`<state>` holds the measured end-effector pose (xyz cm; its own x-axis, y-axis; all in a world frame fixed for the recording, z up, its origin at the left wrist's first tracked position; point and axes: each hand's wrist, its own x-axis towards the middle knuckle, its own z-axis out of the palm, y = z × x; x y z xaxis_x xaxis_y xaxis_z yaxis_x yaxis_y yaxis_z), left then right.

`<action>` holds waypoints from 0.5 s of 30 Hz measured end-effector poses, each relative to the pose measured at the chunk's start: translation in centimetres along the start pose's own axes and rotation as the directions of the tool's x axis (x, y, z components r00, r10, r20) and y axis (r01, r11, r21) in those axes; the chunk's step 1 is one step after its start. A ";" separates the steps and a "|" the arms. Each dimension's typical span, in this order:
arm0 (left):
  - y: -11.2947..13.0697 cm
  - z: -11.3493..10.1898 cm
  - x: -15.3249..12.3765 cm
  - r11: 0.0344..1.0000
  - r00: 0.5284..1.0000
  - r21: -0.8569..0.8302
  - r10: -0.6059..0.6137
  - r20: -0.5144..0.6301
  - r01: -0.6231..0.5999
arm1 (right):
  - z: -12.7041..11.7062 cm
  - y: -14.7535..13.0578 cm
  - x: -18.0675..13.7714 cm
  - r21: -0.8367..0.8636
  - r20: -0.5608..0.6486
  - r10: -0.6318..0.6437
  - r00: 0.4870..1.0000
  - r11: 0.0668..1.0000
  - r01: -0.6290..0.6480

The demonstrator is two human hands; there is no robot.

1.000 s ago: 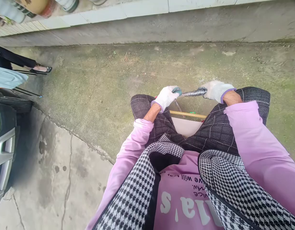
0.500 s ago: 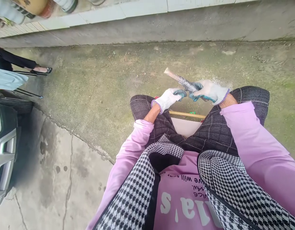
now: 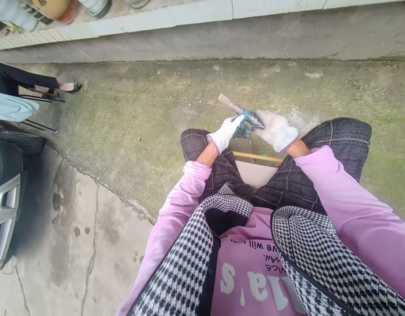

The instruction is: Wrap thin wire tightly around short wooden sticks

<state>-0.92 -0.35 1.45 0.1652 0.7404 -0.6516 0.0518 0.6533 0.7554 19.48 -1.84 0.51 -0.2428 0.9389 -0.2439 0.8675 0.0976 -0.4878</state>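
A short, pale stick-like piece point(image 3: 226, 101) wrapped in silvery ridged material slants between my two gloved hands, its bare end pointing up and to the left. My left hand point(image 3: 227, 131), in a white glove with blue-green coated fingers, is closed around its middle. At the lower right end, my right hand point(image 3: 275, 129) in the same kind of glove grips the wrapped part, its fingers mostly hidden. A thin brownish strand point(image 3: 250, 141) shows just below the left fingers; I cannot tell what it is.
Between my knees is a pale seat-like surface with a yellowish bar point(image 3: 256, 156) along its front. Further left stand a person's leg point(image 3: 31, 77), a light-blue covered chair point(image 3: 11, 106) and a car point(image 3: 6, 197). Pots point(image 3: 95, 6) stand on a tiled ledge point(image 3: 198, 15).
My left hand has risen from beside the piece and closed on its middle. My right hand has shifted left and turned, and the piece has moved slightly left with it.
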 end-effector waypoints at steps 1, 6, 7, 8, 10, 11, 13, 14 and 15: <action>0.0 -0.1 0.1 0.999 1.000 -0.045 0.008 -0.028 -0.009 | 0.3 0.1 -0.1 0.075 -0.024 -0.039 0.999 0.996 0.041; 0.2 0.0 0.2 0.989 0.994 -0.148 0.011 -0.108 -0.028 | 0.9 1.4 -0.3 0.470 -0.146 -0.113 0.983 0.866 0.169; 0.3 0.1 0.2 0.988 0.993 -0.155 0.008 -0.118 -0.026 | 1.0 1.8 -0.1 0.531 -0.151 -0.097 0.984 0.831 0.164; 0.5 0.2 0.2 0.986 0.992 -0.162 0.007 -0.124 -0.027 | 1.0 2.2 0.1 0.590 -0.157 -0.070 0.985 0.794 0.150; 1.0 0.4 0.1 0.984 0.992 -0.176 0.005 -0.130 -0.028 | 1.2 3.1 0.8 0.689 -0.164 0.022 0.986 0.718 0.099; 1.2 0.4 0.0 0.982 0.992 -0.185 0.002 -0.130 -0.026 | 1.4 3.6 1.3 0.721 -0.157 0.082 0.984 0.691 0.058; 1.6 0.6 -0.3 0.977 0.993 -0.213 0.001 -0.119 -0.026 | 1.7 4.3 2.4 0.717 -0.118 0.194 0.974 0.695 -0.051; 1.8 0.6 -0.4 0.972 0.994 -0.231 0.005 -0.106 -0.029 | 1.9 4.5 3.0 0.680 -0.093 0.226 0.970 0.726 -0.103; 1.9 0.6 -0.6 0.968 0.996 -0.250 0.012 -0.090 -0.035 | 2.1 4.6 3.5 0.625 -0.067 0.234 0.970 0.768 -0.142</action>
<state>-0.28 0.36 3.32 0.0764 0.7597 -0.6457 -0.2015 0.6460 0.7362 21.68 1.19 -4.38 -0.0033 0.9557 -0.2942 0.4290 -0.2644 -0.8637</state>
